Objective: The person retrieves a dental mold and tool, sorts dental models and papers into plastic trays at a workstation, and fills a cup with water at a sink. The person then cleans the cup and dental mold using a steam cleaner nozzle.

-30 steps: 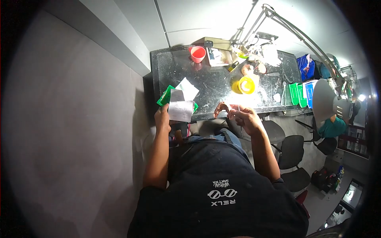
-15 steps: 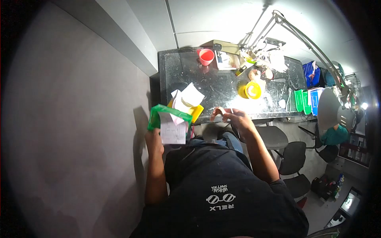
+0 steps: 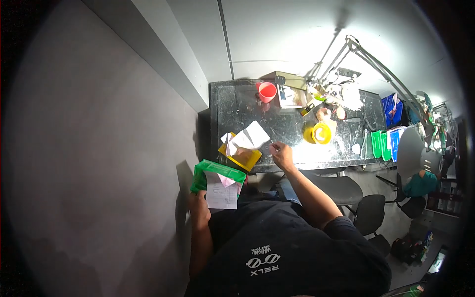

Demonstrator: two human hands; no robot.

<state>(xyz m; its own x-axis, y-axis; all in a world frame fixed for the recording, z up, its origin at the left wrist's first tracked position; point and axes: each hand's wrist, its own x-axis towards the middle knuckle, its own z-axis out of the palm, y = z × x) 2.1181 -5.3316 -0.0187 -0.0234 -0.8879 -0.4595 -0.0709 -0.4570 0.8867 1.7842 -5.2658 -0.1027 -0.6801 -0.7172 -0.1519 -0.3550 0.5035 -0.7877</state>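
Observation:
My left hand (image 3: 199, 200) grips the side of a green plastic tray (image 3: 222, 171), held tilted in front of the table. A printed white sheet (image 3: 221, 194) and a pink slip (image 3: 227, 181) hang out over it. My right hand (image 3: 282, 156) is above the table's front edge, fingers pinched around a small pinkish piece mostly hidden by the fingers. Left of that hand lies a yellow tray (image 3: 254, 161) with folded white paper (image 3: 251, 135) on it. A pinkish-brown shape shows inside that tray, too blurred to name.
On the dark table (image 3: 237, 109) stand a red cup (image 3: 267, 92), a yellow bowl (image 3: 321, 133) and clutter under a lamp arm (image 3: 381, 59). Green trays (image 3: 381, 146) and blue ones (image 3: 394, 144) line the right end. Chairs (image 3: 369, 215) and a person in teal (image 3: 420, 183) are farther right.
My right hand has moved left and forward, toward the yellow tray, and the piece in it shows less. The green tray has drawn away from the yellow one, baring more of it.

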